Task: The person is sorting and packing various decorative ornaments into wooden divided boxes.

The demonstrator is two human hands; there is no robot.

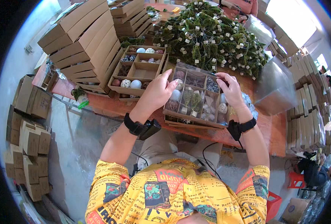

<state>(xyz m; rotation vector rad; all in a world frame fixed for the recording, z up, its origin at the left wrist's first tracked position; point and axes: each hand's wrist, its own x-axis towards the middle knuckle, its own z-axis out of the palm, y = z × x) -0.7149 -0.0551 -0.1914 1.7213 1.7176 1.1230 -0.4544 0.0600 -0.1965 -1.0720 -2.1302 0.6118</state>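
Observation:
A divided cardboard box (214, 122) lies in front of me under a clear plastic lid (191, 70). Through the lid show ball ornaments, pine cones, pale pieces and two green moss ornaments (191, 99) with small tags. My left hand (156, 91) is closed at the lid's upper left edge, thumb and forefinger against it. At the upper right corner, the bent fingers of my right hand (230, 89) grip the lid's edge. Whether the lid sits fully down on the box cannot be made out. Beneath this box, part of another box shows.
An uncovered divided box (145, 71) with ornaments stands left of my left hand. Tall stacks of cardboard boxes (87, 44) rise behind it. A large heap of tagged green moss ornaments (210, 35) covers the far table. Clear plastic lids (275, 87) are stacked at right.

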